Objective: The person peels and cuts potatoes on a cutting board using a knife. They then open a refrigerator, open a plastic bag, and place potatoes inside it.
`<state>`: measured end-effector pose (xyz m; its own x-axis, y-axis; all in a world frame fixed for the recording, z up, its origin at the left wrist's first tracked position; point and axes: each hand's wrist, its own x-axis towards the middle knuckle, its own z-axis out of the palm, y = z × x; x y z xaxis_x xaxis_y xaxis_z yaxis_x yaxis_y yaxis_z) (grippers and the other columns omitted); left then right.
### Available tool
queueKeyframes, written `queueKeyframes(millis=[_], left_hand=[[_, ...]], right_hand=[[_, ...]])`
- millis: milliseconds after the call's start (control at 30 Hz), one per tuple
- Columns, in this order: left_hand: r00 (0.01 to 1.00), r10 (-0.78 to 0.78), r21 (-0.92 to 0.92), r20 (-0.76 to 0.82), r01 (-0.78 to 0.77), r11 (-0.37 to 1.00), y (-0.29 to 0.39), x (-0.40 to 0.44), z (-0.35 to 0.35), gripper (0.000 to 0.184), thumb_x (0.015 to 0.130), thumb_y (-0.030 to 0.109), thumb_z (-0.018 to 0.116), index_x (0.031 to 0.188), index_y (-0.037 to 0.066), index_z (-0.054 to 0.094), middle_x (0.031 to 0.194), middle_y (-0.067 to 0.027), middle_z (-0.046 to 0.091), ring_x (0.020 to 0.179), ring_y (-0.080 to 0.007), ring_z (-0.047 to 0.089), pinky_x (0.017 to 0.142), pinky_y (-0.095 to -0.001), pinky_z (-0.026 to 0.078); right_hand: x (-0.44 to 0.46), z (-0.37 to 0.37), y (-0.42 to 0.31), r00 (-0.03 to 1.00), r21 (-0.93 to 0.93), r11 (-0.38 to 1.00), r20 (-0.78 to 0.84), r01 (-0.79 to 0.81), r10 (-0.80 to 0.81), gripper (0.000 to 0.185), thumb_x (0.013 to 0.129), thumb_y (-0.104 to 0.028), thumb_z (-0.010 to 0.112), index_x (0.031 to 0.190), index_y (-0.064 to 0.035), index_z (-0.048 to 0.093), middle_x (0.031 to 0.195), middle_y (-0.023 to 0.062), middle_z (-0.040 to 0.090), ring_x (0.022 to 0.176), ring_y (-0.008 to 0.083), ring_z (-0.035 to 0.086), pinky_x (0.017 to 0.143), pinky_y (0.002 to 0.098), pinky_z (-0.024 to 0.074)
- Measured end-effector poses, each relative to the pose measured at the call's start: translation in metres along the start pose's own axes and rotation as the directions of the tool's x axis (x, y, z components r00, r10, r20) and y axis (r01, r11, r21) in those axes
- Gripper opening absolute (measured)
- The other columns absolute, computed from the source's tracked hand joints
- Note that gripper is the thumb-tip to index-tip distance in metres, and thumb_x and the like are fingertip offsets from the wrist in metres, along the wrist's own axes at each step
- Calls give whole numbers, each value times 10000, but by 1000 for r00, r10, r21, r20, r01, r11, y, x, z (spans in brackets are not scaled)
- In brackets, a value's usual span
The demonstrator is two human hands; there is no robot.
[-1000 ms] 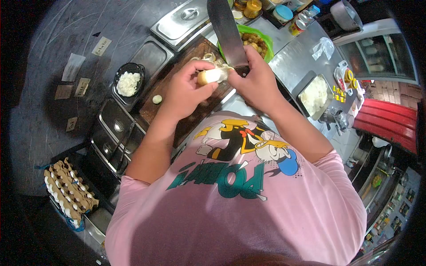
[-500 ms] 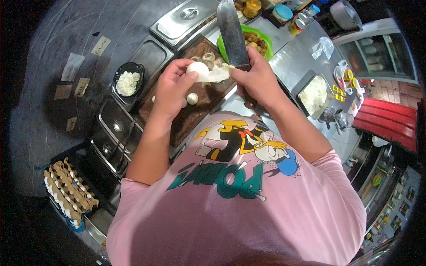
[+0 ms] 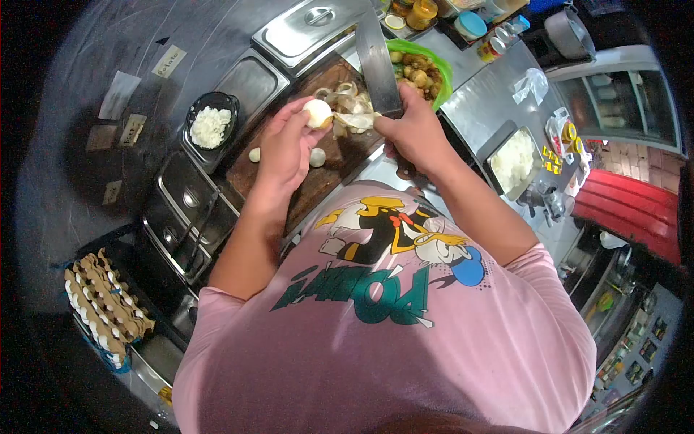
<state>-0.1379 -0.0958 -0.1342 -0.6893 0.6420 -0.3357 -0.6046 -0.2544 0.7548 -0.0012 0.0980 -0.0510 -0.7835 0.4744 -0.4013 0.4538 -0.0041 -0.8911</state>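
Observation:
My left hand (image 3: 283,148) is closed around a peeled white onion (image 3: 316,113), holding it above the brown cutting board (image 3: 249,176). A large cleaver-like knife (image 3: 377,65) is gripped in my right hand (image 3: 418,136), its blade pointing away from me. Between that hand's thumb and the knife hangs a strip of pale onion skin (image 3: 356,121), stretching toward the onion; whether it still joins the onion I cannot tell. Loose skins (image 3: 341,95) lie on the board beyond. Small peeled onions (image 3: 317,157) rest beside my left wrist.
A green-lined bowl (image 3: 446,72) of unpeeled onions stands beyond my right hand. Chopped white pieces fill a black dish (image 3: 210,127) at left and a tray (image 3: 499,168) at right. Steel lids (image 3: 307,29) border the board. Egg trays (image 3: 108,304) sit at lower left.
My left hand has drawn slightly left with the onion and turned it, showing a yellowish-brown underside. The skin strip has pulled away toward my right hand. The camera view has shifted a little.

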Motion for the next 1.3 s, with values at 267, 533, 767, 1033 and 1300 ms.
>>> queueKeyframes(millis=[267,533,767,1033,1300], left_hand=[[969,-139,187,205,101,977,10,-3,-16,428,1024,77,685,1440,22,598,1281,-111,693,1144,-207,687,1049,-400,586],[1000,-21,84,-22,23,996,-1,3,-32,382,1012,96,740,1368,6,634,1218,-112,731,1088,-205,718,943,-349,582],[976,24,121,-218,3,993,0,-19,-60,299,1024,115,721,1294,12,645,1181,-99,733,1028,-183,712,848,-302,576],[965,-116,861,-236,263,436,-74,-79,-131,272,967,140,758,1202,24,684,966,-129,755,743,-231,699,714,-367,559],[985,159,995,-63,50,87,-93,-74,-142,347,921,196,770,1216,35,681,1163,-223,688,1101,-465,653,969,-498,539]], right_hand=[[17,3,14,1000,12,1000,19,20,-20,496,878,-22,682,1355,13,553,845,62,668,526,129,588,495,296,491],[25,9,30,999,-6,1000,32,18,-18,473,863,-15,682,1320,15,566,858,69,666,574,130,608,509,303,499],[28,6,38,999,-160,987,-48,-23,16,471,841,-133,734,1254,35,584,839,147,725,604,223,700,580,378,570],[74,11,117,993,-401,915,-84,46,-87,474,846,-189,766,1236,22,599,909,218,726,788,348,727,744,460,573],[89,39,117,993,-503,864,-87,30,-86,536,875,-312,805,1260,14,625,1073,280,754,1022,455,735,927,511,570]])
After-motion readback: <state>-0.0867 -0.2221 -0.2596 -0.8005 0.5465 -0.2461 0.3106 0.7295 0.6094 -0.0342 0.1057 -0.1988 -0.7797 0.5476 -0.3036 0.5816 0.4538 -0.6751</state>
